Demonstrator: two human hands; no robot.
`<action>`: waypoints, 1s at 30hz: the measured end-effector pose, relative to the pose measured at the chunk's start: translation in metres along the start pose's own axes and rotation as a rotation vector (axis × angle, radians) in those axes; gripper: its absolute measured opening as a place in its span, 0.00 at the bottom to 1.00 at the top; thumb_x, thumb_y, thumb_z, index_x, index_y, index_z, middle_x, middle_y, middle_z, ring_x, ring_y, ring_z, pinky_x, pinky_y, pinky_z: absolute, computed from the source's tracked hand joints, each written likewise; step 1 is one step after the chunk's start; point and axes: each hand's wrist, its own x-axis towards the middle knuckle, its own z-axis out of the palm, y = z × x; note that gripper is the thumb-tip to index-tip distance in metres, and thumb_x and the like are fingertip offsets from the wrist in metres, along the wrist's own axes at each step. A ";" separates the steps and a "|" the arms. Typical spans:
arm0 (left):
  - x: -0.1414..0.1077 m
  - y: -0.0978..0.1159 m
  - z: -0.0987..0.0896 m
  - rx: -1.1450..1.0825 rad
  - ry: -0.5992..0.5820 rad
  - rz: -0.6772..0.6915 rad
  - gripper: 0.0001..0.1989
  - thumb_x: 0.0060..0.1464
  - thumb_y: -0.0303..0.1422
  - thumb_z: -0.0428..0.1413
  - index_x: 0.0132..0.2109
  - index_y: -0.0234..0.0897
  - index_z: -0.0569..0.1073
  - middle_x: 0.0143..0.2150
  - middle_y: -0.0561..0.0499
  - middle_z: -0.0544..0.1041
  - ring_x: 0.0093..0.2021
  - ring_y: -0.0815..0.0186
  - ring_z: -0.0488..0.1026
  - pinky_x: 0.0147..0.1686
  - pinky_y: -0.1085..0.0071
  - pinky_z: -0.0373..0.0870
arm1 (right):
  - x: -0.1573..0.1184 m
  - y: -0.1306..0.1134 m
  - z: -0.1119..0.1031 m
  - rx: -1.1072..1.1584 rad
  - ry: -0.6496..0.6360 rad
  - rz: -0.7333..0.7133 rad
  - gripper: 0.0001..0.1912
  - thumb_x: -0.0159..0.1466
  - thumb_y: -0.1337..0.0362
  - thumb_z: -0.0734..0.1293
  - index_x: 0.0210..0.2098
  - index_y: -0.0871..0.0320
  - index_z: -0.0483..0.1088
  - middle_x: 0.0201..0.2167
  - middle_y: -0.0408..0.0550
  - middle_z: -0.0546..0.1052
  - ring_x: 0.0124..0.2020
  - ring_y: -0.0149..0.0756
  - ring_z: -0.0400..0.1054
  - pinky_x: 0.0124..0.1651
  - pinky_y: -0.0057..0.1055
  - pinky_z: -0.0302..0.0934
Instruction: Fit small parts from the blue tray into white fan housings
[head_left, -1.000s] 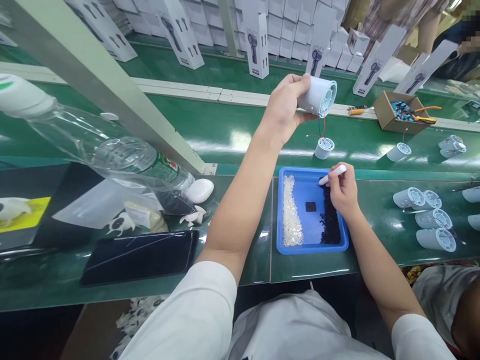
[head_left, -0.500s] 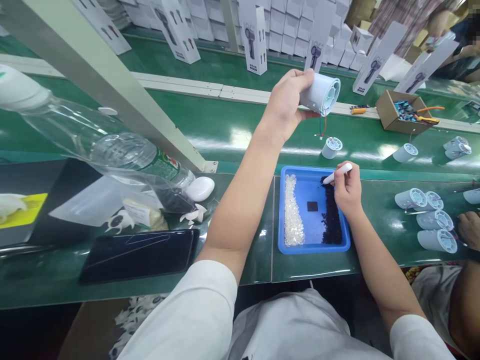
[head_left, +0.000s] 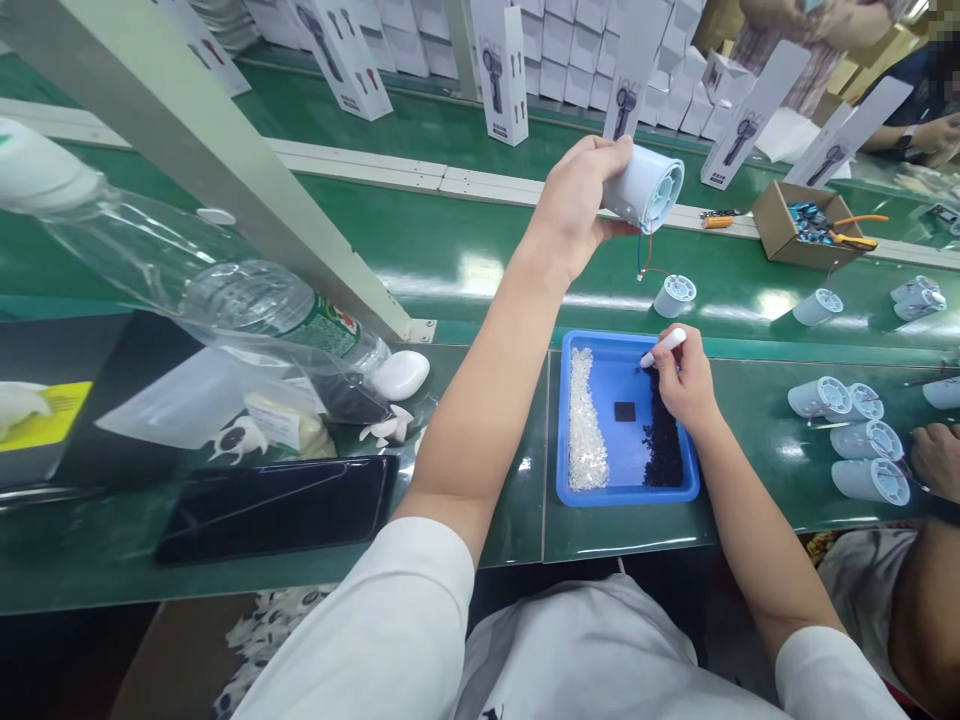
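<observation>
My left hand point(head_left: 576, 205) is closed around a light-blue cylindrical housing point(head_left: 637, 190), raised above the green belt. Its open, spoked end faces right, and thin red and dark wires dangle from it. In my right hand point(head_left: 686, 378), the fingers pinch a white pen-like tool point(head_left: 666, 346), slanted with its tip down at the upper end of the black small pieces point(head_left: 663, 440). These lie along the right side of a blue tray point(head_left: 628, 498). Clear white bits point(head_left: 586, 425) fill the tray's left side, and a small black square point(head_left: 625, 411) sits between them.
More light-blue housings point(head_left: 866, 440) stand at right beside a co-worker's hand point(head_left: 937, 458). Another housing point(head_left: 675, 296) rests on the belt. A carton point(head_left: 814, 225) holds pliers. At left are a metal post point(head_left: 300, 210), a plastic bottle point(head_left: 247, 300) and a black phone-like slab point(head_left: 277, 507).
My right hand and the white tool have shifted slightly left. The housing on the near belt has moved a little right, while the printed boxes at the back have slid a little left.
</observation>
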 end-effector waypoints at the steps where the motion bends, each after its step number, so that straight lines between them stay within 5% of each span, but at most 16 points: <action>1: -0.002 0.001 0.001 -0.020 -0.004 -0.001 0.13 0.61 0.31 0.50 0.27 0.39 0.62 0.30 0.50 0.70 0.37 0.65 0.74 0.35 0.67 0.75 | 0.000 0.000 0.000 -0.002 0.011 -0.013 0.14 0.68 0.48 0.60 0.38 0.53 0.62 0.25 0.39 0.70 0.24 0.30 0.66 0.30 0.30 0.64; 9: -0.007 0.002 0.003 -0.046 0.003 -0.028 0.14 0.59 0.32 0.52 0.25 0.40 0.62 0.27 0.51 0.70 0.37 0.64 0.73 0.33 0.70 0.73 | -0.004 0.000 0.000 0.131 0.189 0.037 0.12 0.66 0.51 0.64 0.37 0.52 0.61 0.25 0.37 0.68 0.21 0.27 0.66 0.26 0.28 0.62; 17: -0.007 0.003 0.003 0.015 0.030 -0.047 0.11 0.59 0.33 0.53 0.28 0.40 0.64 0.28 0.50 0.70 0.39 0.64 0.73 0.34 0.72 0.73 | -0.007 -0.014 -0.001 0.042 -0.039 0.028 0.09 0.63 0.60 0.66 0.30 0.53 0.61 0.21 0.36 0.68 0.20 0.28 0.63 0.26 0.28 0.58; 24: -0.006 0.002 0.004 -0.085 -0.014 -0.033 0.14 0.60 0.29 0.51 0.26 0.38 0.62 0.28 0.52 0.67 0.33 0.68 0.69 0.33 0.72 0.72 | -0.006 -0.019 -0.004 0.011 0.073 -0.012 0.11 0.63 0.60 0.65 0.28 0.53 0.59 0.20 0.37 0.68 0.21 0.29 0.62 0.27 0.28 0.57; 30: -0.008 0.002 0.005 -0.142 -0.049 -0.025 0.16 0.62 0.27 0.48 0.25 0.37 0.58 0.26 0.54 0.63 0.28 0.73 0.64 0.32 0.72 0.71 | -0.008 -0.019 0.001 0.054 0.043 -0.002 0.10 0.63 0.58 0.65 0.29 0.53 0.60 0.18 0.35 0.66 0.19 0.28 0.60 0.25 0.28 0.56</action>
